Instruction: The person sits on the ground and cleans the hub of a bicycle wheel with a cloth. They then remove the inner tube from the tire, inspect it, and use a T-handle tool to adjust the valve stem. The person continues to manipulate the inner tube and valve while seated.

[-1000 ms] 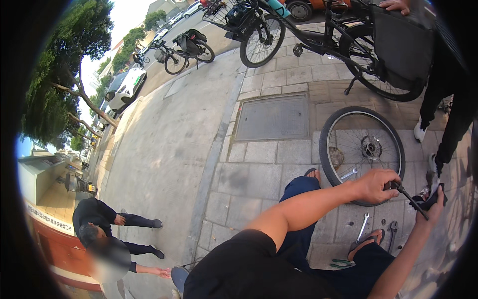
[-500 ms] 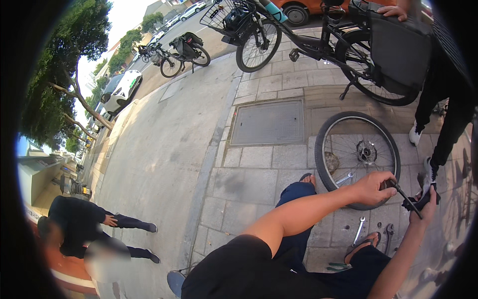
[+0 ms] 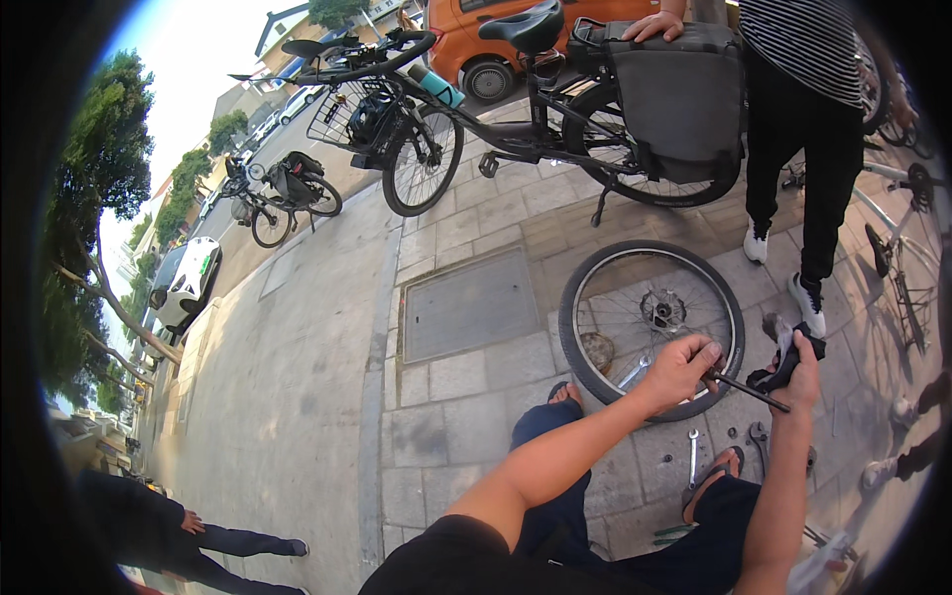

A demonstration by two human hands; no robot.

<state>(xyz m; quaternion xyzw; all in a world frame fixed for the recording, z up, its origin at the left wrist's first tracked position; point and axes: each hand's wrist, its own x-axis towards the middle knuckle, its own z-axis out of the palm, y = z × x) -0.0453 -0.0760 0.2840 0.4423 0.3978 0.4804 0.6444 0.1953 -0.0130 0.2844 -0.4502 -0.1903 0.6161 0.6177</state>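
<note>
My left hand (image 3: 682, 375) is closed around one end of a slim dark rod (image 3: 752, 391), which points to the right and slightly down. In my right hand (image 3: 805, 382) is a bunched black cloth (image 3: 778, 371), just above the rod's far end; whether the two touch I cannot tell. Beyond my hands a bicycle wheel (image 3: 572, 327) with a tyre and a brake disc lies flat on the paving. One wrench (image 3: 638, 370) lies at the wheel's near side, and another wrench (image 3: 693, 457) is close to my foot.
A dark wrench (image 3: 760, 446) and small round parts lie between my feet and the wheel. A black bicycle (image 3: 516, 136) with grey panniers stands behind the wheel. A person (image 3: 808, 149) beside it rests a hand on the bag. Another bicycle (image 3: 902, 213) is at right.
My view has swung up and to the right, so the street scene sits lower and further left. Both hands keep their hold on the rod and the cloth.
</note>
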